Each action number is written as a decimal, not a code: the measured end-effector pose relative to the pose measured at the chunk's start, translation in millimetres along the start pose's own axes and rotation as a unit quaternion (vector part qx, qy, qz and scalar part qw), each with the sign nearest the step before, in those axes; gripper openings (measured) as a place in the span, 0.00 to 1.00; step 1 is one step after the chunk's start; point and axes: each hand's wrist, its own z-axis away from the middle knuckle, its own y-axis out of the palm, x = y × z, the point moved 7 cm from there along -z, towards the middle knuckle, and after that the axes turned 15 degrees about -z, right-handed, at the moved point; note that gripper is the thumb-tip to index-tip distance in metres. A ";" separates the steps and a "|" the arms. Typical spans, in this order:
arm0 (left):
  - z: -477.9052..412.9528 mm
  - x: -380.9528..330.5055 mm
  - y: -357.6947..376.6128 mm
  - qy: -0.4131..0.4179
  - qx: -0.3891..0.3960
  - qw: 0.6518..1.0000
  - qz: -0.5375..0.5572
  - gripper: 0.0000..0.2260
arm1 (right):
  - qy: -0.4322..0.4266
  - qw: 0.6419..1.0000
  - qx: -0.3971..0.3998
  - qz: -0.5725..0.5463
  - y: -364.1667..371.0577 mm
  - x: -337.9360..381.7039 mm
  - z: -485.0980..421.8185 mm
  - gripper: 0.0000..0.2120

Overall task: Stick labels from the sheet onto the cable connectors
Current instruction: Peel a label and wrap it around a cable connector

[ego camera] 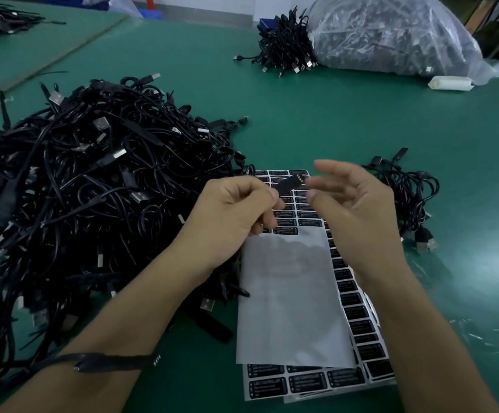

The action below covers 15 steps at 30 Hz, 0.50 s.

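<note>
left hand (pixel 236 210): over the near middle of the desk. Grip closed, with thumb and curled fingers pinching one end of a flat black cable connector (pixel 290 183).
connector: held in the air above the far end of the label sheet. Its free end points right and away, and small pale pins show at the tip.
right hand (pixel 352 210): just right of the connector and not touching it. Grip wide open, fingers loosely spread, thumb tip nearest the connector. Motion-blurred, and nothing visible in it.
label sheet (pixel 308 216): silver sheet of black rectangular labels with white print, flat on the desk under both hands. It runs from mid-desk toward the near edge.
backing paper (pixel 290 293): plain white strip lying over the middle of the sheet, with label rows showing at its far end, right side and near end.
big cable pile (pixel 93 180): tangled black USB cables with silver plugs, filling the left side of the desk. Its right edge touches the sheet.
loose cable (pixel 108 362): black, draped across the left forearm.
small cable pile (pixel 406 189): black cables just right of the right hand.
desk (pixel 331 120): green mat surface.
far right corner: another bundle of black cables (pixel 284 49) against a clear plastic bag (pixel 391 34) of more – a white cylindrical object (pixel 451 84) lies just in front of the bag.
</note>
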 end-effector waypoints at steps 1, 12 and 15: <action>2.1 -0.5 0.8 0.013 -0.009 0.999 -0.051 0.12 | 0.020 0.997 -0.019 0.073 -5.9 -3.4 -0.1 0.14; 13.0 -2.5 22.4 0.041 0.009 0.932 -0.360 0.11 | 0.121 0.958 0.054 0.255 -9.7 -19.3 6.2 0.32; 13.1 -2.0 20.8 0.023 0.003 0.948 -0.318 0.14 | 0.131 0.954 0.064 0.263 -8.1 -22.1 6.9 0.37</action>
